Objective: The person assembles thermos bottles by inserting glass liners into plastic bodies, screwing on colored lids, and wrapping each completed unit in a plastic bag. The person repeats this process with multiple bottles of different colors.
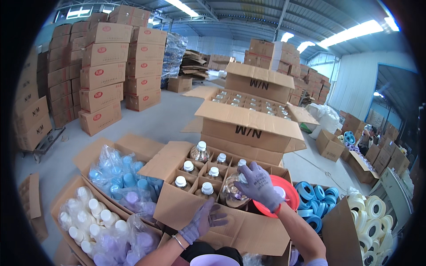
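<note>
An open cardboard carton [177, 210] with dividers stands before me, holding several clear bottles with white caps [213, 172]. My right hand [259, 185], in a grey-purple glove, is closed around the top of a larger-looking clear bottle [234, 191] at the carton's front right. Its palm hides part of the neck and cap. At the near flap, my left hand [202, 223], gloved the same way, has its fingers spread and holds nothing. A red basin [290, 186] sits beside my right wrist, with a white cap [279, 192] showing in it.
Boxes of bagged blue cups [128, 179] and white caps [95, 206] flank the left. Blue rings [306, 190] and cream rings [375, 206] lie to the right. Behind stands another open carton of bottles [253, 104]; stacked cartons [104, 68] rise at far left. A person [366, 138] is at far right.
</note>
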Demonstrator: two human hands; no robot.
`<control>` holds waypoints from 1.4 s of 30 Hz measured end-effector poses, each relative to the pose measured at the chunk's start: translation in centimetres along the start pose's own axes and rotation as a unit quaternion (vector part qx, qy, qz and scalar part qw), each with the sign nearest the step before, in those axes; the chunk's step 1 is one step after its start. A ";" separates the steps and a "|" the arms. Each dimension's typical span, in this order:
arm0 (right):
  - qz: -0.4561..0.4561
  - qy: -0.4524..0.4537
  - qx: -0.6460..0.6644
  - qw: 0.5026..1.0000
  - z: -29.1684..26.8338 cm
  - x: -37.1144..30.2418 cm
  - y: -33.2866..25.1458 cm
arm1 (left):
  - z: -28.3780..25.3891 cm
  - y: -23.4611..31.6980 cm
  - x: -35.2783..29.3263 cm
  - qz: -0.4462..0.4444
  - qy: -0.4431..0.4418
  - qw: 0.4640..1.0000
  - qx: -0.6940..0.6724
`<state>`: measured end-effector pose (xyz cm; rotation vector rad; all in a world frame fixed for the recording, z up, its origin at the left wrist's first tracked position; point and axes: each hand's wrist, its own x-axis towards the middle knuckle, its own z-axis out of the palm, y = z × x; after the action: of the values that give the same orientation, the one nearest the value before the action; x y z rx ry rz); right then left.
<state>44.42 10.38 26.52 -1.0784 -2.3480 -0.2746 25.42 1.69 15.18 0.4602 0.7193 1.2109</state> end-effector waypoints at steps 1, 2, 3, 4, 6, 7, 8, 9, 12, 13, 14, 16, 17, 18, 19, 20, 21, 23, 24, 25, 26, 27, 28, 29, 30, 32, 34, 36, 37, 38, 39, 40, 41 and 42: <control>-0.042 0.045 -0.006 0.998 -2.8 -0.1 -1.6 | 0.5 0.6 0.6 -0.037 0.017 0.999 0.006; -0.090 0.091 0.001 0.992 -4.8 -0.2 -3.3 | -1.0 0.9 1.9 -0.046 -0.102 0.992 -0.054; -0.111 0.106 0.014 0.988 -6.4 -0.6 -5.0 | -3.9 1.1 3.6 -0.056 -0.217 0.968 -0.109; -0.118 0.111 0.011 0.987 -8.0 -2.1 -5.8 | -2.4 1.6 2.7 -0.052 -0.262 0.958 -0.102; -0.153 0.156 -0.011 0.976 -8.5 -5.4 -6.8 | -0.6 1.7 1.9 -0.032 -0.297 0.948 -0.112; -0.153 0.184 -0.006 0.971 -7.4 -7.3 -7.3 | -0.7 1.2 1.8 -0.018 -0.284 0.950 -0.125; -0.159 0.215 0.004 0.964 -6.1 -9.0 -8.1 | -1.2 1.5 1.2 0.004 -0.268 0.954 -0.138; -0.158 0.225 0.016 0.961 -4.9 -10.8 -9.1 | -1.6 2.2 0.4 0.027 -0.310 0.944 -0.115; -0.193 0.123 0.125 0.965 -2.8 -16.9 -9.9 | -3.9 4.7 -0.2 0.139 -0.191 0.970 0.061; -0.139 0.096 0.213 0.962 -2.4 -19.2 -10.3 | -5.6 5.2 -0.1 0.256 -0.186 0.930 0.185; -0.060 0.065 0.276 0.957 -2.8 -21.7 -9.8 | -1.0 5.6 -3.4 0.259 -0.208 0.913 0.238; 0.094 0.080 0.311 0.943 -3.9 -24.8 -13.2 | -1.6 4.9 -5.6 0.206 -0.148 0.915 0.314; 0.159 0.054 0.315 0.934 -3.6 -26.6 -14.1 | -3.3 3.9 -6.2 0.166 -0.157 0.904 0.362; 0.169 -0.009 0.297 0.940 -5.6 -27.6 -15.0 | -2.9 3.5 -8.5 0.170 -0.136 0.830 0.514; 0.156 -0.080 0.294 0.940 -7.1 -28.0 -16.5 | -5.0 3.1 -12.0 0.169 -0.111 0.804 0.559; 0.139 -0.114 0.317 0.931 -7.9 -28.5 -17.4 | -7.6 2.1 -15.0 0.147 -0.084 0.822 0.543; 0.136 -0.125 0.338 0.923 -8.3 -29.1 -17.6 | -9.3 1.3 -17.8 0.160 -0.053 0.830 0.532; 0.149 -0.139 0.392 0.897 -7.9 -29.9 -17.9 | -15.3 -1.4 -21.8 0.113 0.003 0.902 0.417; 0.159 -0.146 0.419 0.882 -7.2 -30.1 -18.2 | -16.3 -1.7 -22.8 0.091 0.039 0.917 0.386; 0.164 -0.148 0.445 0.868 -6.3 -30.1 -18.5 | -16.9 -2.0 -23.2 0.074 0.069 0.930 0.355; 0.165 -0.149 0.475 0.852 -5.3 -30.2 -18.8 | -17.2 -2.3 -23.1 0.072 0.080 0.935 0.337; 0.163 -0.147 0.506 0.834 -4.3 -30.2 -19.2 | -17.0 -2.4 -22.5 0.075 0.079 0.939 0.325; 0.154 -0.133 0.551 0.809 -3.0 -30.1 -19.7 | -16.7 -2.4 -22.0 0.081 0.077 0.942 0.316; 0.136 -0.092 0.620 0.767 -1.1 -30.2 -20.1 | -16.3 -2.5 -21.4 0.086 0.069 0.945 0.307; 0.095 -0.011 0.710 0.697 1.1 -30.2 -20.6 | -15.9 -2.4 -20.8 0.089 0.058 0.948 0.300; 0.029 -0.137 0.680 0.719 -1.1 -24.9 -19.5 | -15.8 -2.1 -21.4 0.095 0.060 0.953 0.282; -0.119 -0.045 0.602 0.788 0.1 -20.7 -20.2 | -15.3 -1.6 -22.8 0.101 0.067 0.959 0.258; -0.094 -0.037 0.586 0.804 -1.6 -18.1 -20.1 | -14.2 -1.5 -22.8 0.102 0.047 0.967 0.230; -0.068 -0.047 0.579 0.811 -2.3 -17.4 -19.7 | -13.5 -1.9 -21.8 0.098 0.018 0.972 0.213; -0.049 -0.053 0.577 0.814 -2.9 -16.8 -19.4 | -12.8 -2.0 -21.4 0.094 0.001 0.975 0.203; -0.031 -0.068 0.604 0.794 -3.8 -16.4 -19.0 | -12.2 -2.3 -20.8 0.086 -0.017 0.977 0.193; -0.037 -0.068 0.594 0.800 -4.4 -16.1 -18.7 | -11.6 -2.8 -20.3 0.078 -0.034 0.980 0.179; -0.043 -0.069 0.585 0.807 -4.8 -15.7 -18.3 | -11.2 -2.9 -19.8 0.071 -0.049 0.982 0.170; -0.046 -0.071 0.576 0.813 -5.2 -15.6 -18.0 | -10.8 -3.4 -19.2 0.065 -0.064 0.982 0.163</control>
<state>41.27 -13.58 22.99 -0.3510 -2.0509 1.1077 16.62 -18.16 10.26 0.8608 0.7887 1.1752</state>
